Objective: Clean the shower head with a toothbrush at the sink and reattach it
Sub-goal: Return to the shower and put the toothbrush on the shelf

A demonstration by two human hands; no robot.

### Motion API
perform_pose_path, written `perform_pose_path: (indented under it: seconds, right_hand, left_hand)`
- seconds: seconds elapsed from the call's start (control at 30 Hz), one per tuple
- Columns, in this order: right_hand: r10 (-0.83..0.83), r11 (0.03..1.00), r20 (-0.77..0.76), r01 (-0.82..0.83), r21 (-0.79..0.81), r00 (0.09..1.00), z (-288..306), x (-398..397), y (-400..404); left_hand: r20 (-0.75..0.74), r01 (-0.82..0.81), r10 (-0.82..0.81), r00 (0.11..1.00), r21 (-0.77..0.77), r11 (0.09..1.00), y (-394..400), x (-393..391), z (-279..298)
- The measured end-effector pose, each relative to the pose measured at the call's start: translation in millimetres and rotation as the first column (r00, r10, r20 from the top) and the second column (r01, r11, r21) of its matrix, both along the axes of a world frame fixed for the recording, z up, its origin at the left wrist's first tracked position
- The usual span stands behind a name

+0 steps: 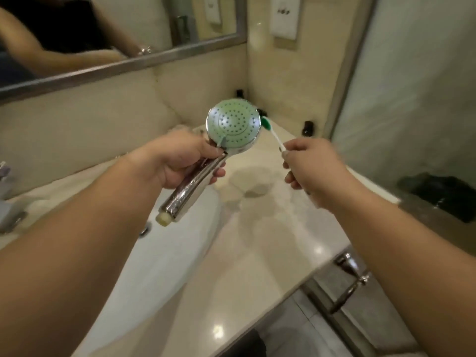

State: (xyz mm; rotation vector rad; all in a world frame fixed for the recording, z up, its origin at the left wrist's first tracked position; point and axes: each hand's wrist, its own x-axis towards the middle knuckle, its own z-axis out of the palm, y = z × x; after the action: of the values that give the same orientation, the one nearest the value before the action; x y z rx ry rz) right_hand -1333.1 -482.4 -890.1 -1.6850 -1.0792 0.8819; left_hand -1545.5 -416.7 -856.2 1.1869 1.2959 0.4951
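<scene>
Head view looking down at bathroom counter point(270, 228). Left hand point(185, 161) gripping chrome handle of shower head point(233, 124), fingers closed around it, round spray face tilting up toward camera, threaded end pointing down over white sink point(175, 243). Right hand point(309, 168) closing around white handle of toothbrush point(273, 134), green brush end touching right edge of spray face. Both hands hovering above counter, well apart. Mirror point(116, 34) hanging on wall behind.
</scene>
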Motion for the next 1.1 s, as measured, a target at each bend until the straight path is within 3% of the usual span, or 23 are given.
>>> perform_pose_path:
  seconds: [0.27, 0.57, 0.77, 0.93, 1.1]
  right_hand:
    - [-0.210, 0.977, -0.127, 0.212, 0.000, 0.970, 83, 61, -69]
    - [-0.501, 0.863, -0.044, 0.503, 0.049, 0.864, 138, 112, -165]
    - [-0.708, 0.705, -0.012, 0.708, 0.049, 0.706, 147, 141, -259]
    - [-0.857, 0.513, -0.060, 0.859, 0.010, 0.512, 137, 168, -344]
    - [-0.883, 0.465, -0.059, 0.885, 0.030, 0.466, 127, 216, -406]
  left_hand:
    - [-0.060, 0.199, -0.196, 0.979, 0.041, 0.979, -16, 85, 84]
    - [-0.022, 0.515, -0.515, 0.857, -0.003, 0.857, -60, 168, 142]
    - [0.005, 0.682, -0.682, 0.732, -0.015, 0.732, -107, 234, 151]
    - [0.077, 0.808, -0.805, 0.589, -0.055, 0.586, -173, 295, 157]
    - [0.074, 0.876, -0.873, 0.482, -0.028, 0.481, -243, 355, 152]
